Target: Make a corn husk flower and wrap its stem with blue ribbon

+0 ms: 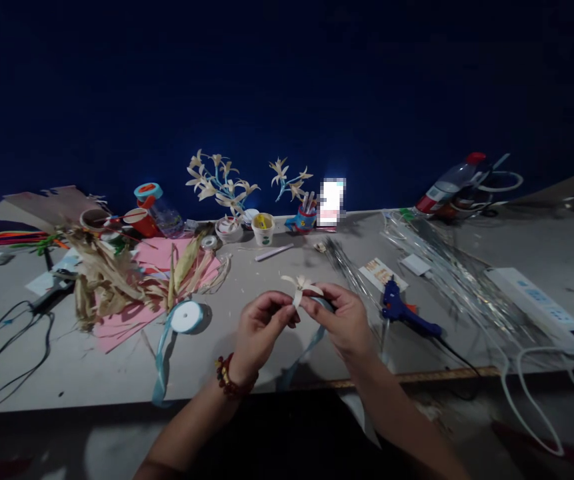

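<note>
Between my hands, above the front of the table, is a pale handmade flower (303, 285) with narrow pointed petals spread outward. The fingers of my left hand (265, 327) pinch it low on its left side. From the right, my right hand (341, 321) grips its base with thumb and fingers. A blue ribbon (311, 343) hangs below my right hand; whether it joins the flower is hidden. Left of my hands lies a white spool of blue ribbon (187, 317), its loose end trailing over the table edge.
Dried husks (111, 287) lie on pink sheets (117, 332) at left. Finished flower branches (221, 180) stand behind, near a paper cup (264, 230) and a lit phone (331, 201). A blue glue gun (407, 312), wires (459, 273) and a power strip (534, 307) are at right.
</note>
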Demonstrator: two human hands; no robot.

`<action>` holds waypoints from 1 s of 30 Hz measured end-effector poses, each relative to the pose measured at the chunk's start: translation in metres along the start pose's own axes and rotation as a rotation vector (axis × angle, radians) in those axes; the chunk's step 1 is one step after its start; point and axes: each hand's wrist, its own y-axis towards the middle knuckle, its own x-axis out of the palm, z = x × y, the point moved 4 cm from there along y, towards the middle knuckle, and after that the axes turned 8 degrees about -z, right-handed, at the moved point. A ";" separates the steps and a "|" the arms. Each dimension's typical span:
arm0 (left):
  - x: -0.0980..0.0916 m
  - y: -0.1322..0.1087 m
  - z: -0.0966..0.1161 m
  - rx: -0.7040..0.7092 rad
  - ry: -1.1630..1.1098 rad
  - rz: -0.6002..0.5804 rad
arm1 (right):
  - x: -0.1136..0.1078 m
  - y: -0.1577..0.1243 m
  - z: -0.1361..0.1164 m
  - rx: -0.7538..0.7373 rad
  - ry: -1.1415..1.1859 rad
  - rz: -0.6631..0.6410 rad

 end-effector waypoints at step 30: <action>0.003 0.002 -0.005 -0.126 -0.240 -0.095 | 0.009 -0.002 -0.006 -0.005 0.121 -0.030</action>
